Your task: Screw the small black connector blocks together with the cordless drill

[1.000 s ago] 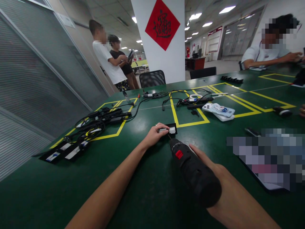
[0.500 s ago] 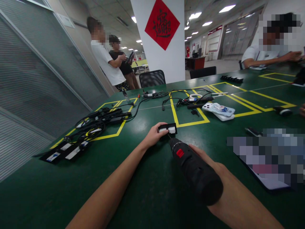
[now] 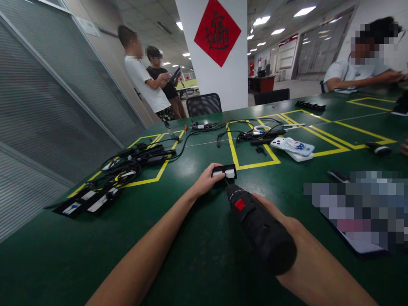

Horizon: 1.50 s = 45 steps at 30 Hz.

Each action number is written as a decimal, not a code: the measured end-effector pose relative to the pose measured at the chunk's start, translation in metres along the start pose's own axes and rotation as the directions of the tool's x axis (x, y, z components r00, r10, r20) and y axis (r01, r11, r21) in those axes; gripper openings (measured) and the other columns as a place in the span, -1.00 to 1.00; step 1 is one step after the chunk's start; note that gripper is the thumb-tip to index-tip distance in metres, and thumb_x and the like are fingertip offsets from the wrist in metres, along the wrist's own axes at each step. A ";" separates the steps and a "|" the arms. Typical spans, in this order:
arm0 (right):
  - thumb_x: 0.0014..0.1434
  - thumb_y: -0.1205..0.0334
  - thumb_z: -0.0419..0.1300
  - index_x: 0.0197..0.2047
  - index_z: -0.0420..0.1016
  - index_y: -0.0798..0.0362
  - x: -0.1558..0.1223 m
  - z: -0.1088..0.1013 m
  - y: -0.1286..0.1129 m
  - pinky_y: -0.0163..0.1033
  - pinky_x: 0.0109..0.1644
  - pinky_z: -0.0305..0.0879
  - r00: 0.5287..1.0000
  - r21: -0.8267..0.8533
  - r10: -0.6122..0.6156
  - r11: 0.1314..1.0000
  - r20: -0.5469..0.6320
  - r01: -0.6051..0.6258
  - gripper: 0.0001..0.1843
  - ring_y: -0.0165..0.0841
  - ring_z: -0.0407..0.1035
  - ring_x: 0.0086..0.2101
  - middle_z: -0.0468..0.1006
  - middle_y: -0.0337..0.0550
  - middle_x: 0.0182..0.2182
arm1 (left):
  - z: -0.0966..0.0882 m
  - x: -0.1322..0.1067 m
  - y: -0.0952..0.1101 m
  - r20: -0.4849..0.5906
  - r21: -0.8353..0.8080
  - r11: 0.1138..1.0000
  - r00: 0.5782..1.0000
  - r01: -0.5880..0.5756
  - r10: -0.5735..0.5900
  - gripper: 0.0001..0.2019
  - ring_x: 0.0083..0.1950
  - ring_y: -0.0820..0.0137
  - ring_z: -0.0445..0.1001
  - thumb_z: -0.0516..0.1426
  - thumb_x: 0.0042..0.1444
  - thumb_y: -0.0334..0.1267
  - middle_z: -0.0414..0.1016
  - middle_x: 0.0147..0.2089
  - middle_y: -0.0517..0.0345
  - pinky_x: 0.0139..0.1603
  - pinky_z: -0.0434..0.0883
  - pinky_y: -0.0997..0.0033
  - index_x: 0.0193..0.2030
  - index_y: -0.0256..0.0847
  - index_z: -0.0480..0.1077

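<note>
My right hand (image 3: 280,223) grips a black electric screwdriver (image 3: 259,227) with a red button, its bit pointing at a small black holder (image 3: 227,172) with white parts in it. My left hand (image 3: 205,180) is closed on the left end of that holder, pinning it to the green table (image 3: 197,255). The bit tip meets the holder's near edge.
A tangle of black cables and adapters (image 3: 137,157) lies left, with flat black trays (image 3: 87,199) nearer the edge. Two phones (image 3: 293,148) and small tools sit beyond yellow tape lines. A person is seated far right; two people stand at the back left.
Almost nothing: the screwdriver and both hands hold their position at the holder, with only a slight wobble.
</note>
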State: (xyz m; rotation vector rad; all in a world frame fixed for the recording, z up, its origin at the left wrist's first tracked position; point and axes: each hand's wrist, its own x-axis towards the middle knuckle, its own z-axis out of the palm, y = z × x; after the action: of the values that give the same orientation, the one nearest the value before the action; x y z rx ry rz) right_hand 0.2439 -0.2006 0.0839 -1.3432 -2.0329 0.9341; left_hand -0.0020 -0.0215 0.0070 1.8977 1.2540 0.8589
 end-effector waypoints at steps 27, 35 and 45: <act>-0.02 0.49 0.12 0.28 0.03 -0.13 0.014 -0.007 0.001 -0.07 0.03 0.30 0.997 0.048 -0.039 0.998 -0.073 0.043 -0.19 -0.20 0.42 -0.08 0.47 -0.16 0.02 | -0.002 0.022 -0.005 -0.016 0.019 1.000 1.000 -0.019 0.019 -0.64 -0.10 0.29 0.36 0.07 0.03 -0.11 0.40 -0.14 0.13 -0.07 0.30 0.31 -0.05 -0.23 0.27; 0.00 0.43 0.14 0.28 0.04 -0.12 0.019 -0.007 0.000 -0.05 0.08 0.26 0.994 0.021 -0.055 0.998 -0.091 0.057 -0.22 -0.18 0.36 0.00 0.41 -0.14 0.09 | -0.003 0.025 -0.008 -0.046 0.009 0.999 0.998 -0.031 0.032 -0.63 -0.12 0.31 0.36 0.08 0.03 -0.10 0.40 -0.13 0.13 -0.09 0.31 0.33 -0.05 -0.24 0.28; 0.01 0.43 0.15 0.27 0.01 -0.19 0.029 -0.003 0.004 -0.08 0.15 0.19 0.996 0.037 -0.061 0.997 -0.063 0.064 -0.21 -0.25 0.33 0.02 0.37 -0.26 0.11 | -0.005 0.037 -0.014 -0.036 0.020 0.999 0.998 -0.051 0.051 -0.64 -0.08 0.30 0.36 0.09 0.02 -0.11 0.40 -0.11 0.13 -0.05 0.30 0.33 -0.06 -0.25 0.28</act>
State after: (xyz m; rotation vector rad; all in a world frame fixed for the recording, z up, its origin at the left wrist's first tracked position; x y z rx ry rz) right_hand 0.2376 -0.1718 0.0838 -1.2652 -1.9887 0.8889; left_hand -0.0010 0.0181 0.0035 1.9444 1.2437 0.9148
